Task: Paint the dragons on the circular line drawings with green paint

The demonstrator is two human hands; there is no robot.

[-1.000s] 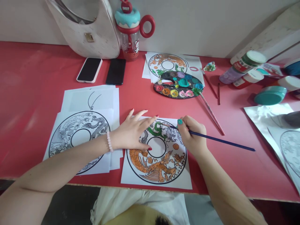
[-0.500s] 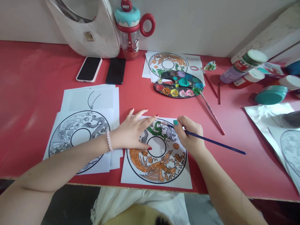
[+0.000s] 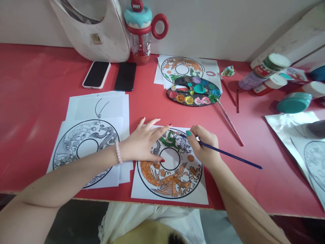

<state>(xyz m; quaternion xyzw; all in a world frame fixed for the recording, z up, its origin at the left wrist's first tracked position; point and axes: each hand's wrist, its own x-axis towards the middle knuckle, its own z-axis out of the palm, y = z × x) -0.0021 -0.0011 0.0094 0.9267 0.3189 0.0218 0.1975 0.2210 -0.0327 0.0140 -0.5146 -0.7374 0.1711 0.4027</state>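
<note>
My left hand [image 3: 145,141] lies with fingers spread, resting on the upper left of a printed sheet [image 3: 149,191] with a ring-shaped design. On that sheet an orange phoenix [image 3: 175,184] fills the lower part, and a dragon [image 3: 169,139] at the top is partly green. My right hand [image 3: 206,146] pinches a blue paintbrush [image 3: 228,154] near its bristle end. The brush tip is at the green dragon, and the long handle slants down to the right. Whether the bristles touch the paper is hard to tell.
A paint palette [image 3: 194,91] holds several colours, with another brush [image 3: 230,122] leaning on it. Uncoloured sheets [image 3: 124,135] lie under my left forearm. Two phones [image 3: 96,75], a white bag [image 3: 101,40] and a cup [image 3: 141,44] stand behind. Paint bottles [image 3: 273,69] are at right.
My right hand and the paintbrush have shifted slightly to the left; the handle's end sits a little further left. My left hand and the sheet have stayed put.
</note>
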